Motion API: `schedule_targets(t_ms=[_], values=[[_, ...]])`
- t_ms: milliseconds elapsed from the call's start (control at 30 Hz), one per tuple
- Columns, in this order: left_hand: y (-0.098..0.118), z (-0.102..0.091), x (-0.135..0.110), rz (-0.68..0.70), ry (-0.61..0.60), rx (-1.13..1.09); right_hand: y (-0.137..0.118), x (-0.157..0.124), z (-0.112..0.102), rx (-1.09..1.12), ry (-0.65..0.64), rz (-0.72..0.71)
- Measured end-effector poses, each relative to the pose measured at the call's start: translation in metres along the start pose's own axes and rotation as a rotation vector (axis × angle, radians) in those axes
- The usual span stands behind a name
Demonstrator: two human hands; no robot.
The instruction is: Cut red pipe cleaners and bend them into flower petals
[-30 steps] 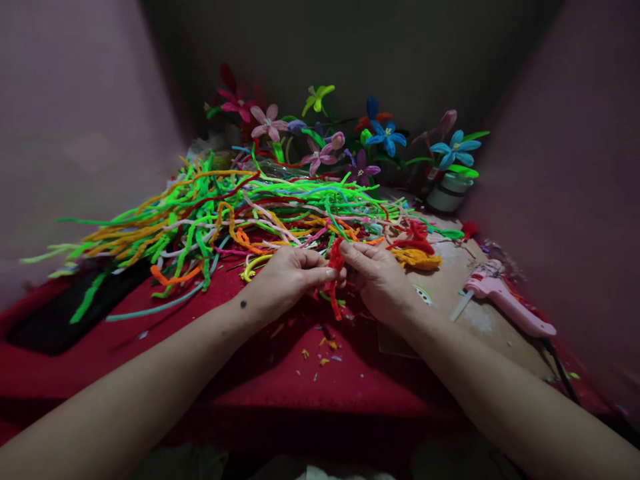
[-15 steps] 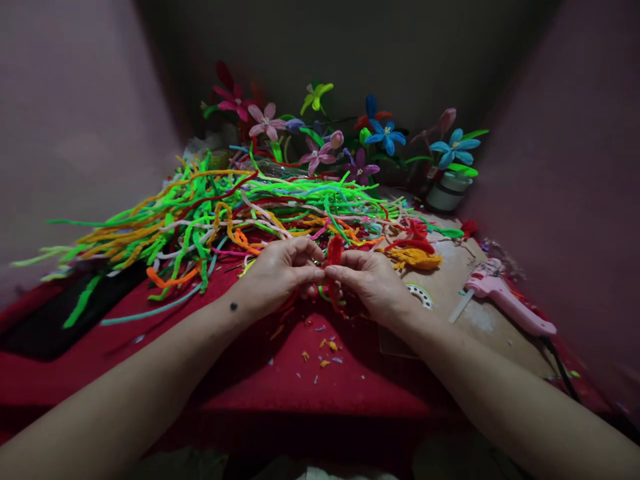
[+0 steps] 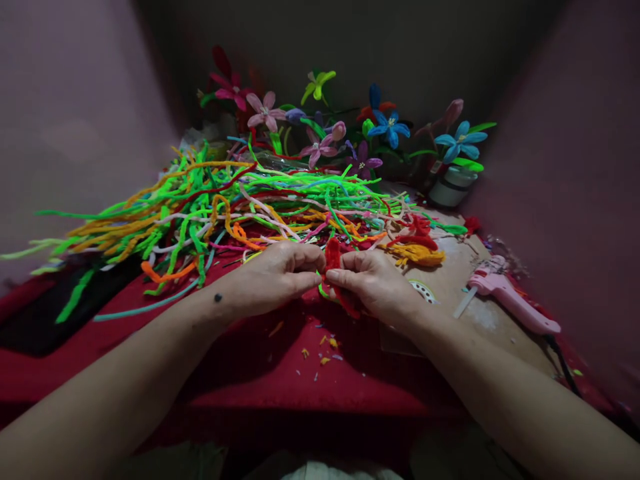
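A red fuzzy pipe-cleaner piece [image 3: 333,251], looped like a petal, stands upright between my two hands near the middle of the view. My right hand [image 3: 373,277] pinches it between thumb and fingers, and more red pipe cleaner hangs below that grip. From the other side, my left hand [image 3: 287,270] has its thumb and bent fingers closed at the edge of the red piece; the exact contact is hidden. A thin green strand [image 3: 323,291] shows just under the fingertips. Behind the hands spreads a heap of loose pipe cleaners [image 3: 280,200] in green, orange, white and red.
Pipe-cleaner flowers [image 3: 387,129] stand at the back, a jar [image 3: 453,187] beside them. At the right, a pink glue gun [image 3: 515,300] lies on a brown board [image 3: 493,340]. Small scraps [image 3: 327,343] dot the red cloth [image 3: 280,383]. Walls close in both sides.
My left hand has shifted slightly left, its fingertips a little farther from the right hand's. The lower red part has swung toward my right palm. The view has moved slightly.
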State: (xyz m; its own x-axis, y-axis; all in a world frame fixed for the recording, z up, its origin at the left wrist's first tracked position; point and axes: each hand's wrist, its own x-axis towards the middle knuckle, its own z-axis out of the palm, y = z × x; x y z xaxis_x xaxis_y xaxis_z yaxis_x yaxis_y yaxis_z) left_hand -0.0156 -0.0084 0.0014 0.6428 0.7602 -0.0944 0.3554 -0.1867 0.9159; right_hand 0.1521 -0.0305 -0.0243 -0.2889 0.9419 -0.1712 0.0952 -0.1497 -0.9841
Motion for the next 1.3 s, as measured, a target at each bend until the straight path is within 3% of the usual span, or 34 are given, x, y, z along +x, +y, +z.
schedule_targets(t_ms=[167, 367, 500, 700, 867, 1033, 1167, 1300], values=[[-0.001, -0.001, -0.001, -0.042, -0.045, -0.042, 0.001, 0.001, -0.002, -0.007, -0.017, -0.01], [-0.002, -0.001, 0.001, -0.111, -0.001, -0.067, 0.002, 0.002, -0.004, 0.054, -0.015, -0.007], [-0.002, -0.001, 0.003, -0.066, 0.13, -0.138, 0.0, 0.0, -0.003, 0.066, -0.057, -0.008], [-0.005, 0.009, 0.005, -0.093, 0.276, -0.32, -0.001, -0.001, 0.001, -0.11, -0.028, -0.067], [-0.005, 0.019, 0.006, -0.067, 0.346, -0.316, 0.0, -0.003, 0.003, -0.206, -0.005, -0.155], [-0.004, 0.031, 0.009, 0.037, 0.544, -0.288, 0.005, -0.003, 0.004, -0.106, 0.035, -0.155], [-0.006, 0.028, 0.011, 0.055, 0.47, -0.31, 0.01, -0.001, 0.003, 0.061, -0.022, -0.119], [-0.005, 0.018, 0.012, 0.055, 0.426, -0.353, 0.008, -0.002, 0.003, 0.074, -0.07, -0.113]])
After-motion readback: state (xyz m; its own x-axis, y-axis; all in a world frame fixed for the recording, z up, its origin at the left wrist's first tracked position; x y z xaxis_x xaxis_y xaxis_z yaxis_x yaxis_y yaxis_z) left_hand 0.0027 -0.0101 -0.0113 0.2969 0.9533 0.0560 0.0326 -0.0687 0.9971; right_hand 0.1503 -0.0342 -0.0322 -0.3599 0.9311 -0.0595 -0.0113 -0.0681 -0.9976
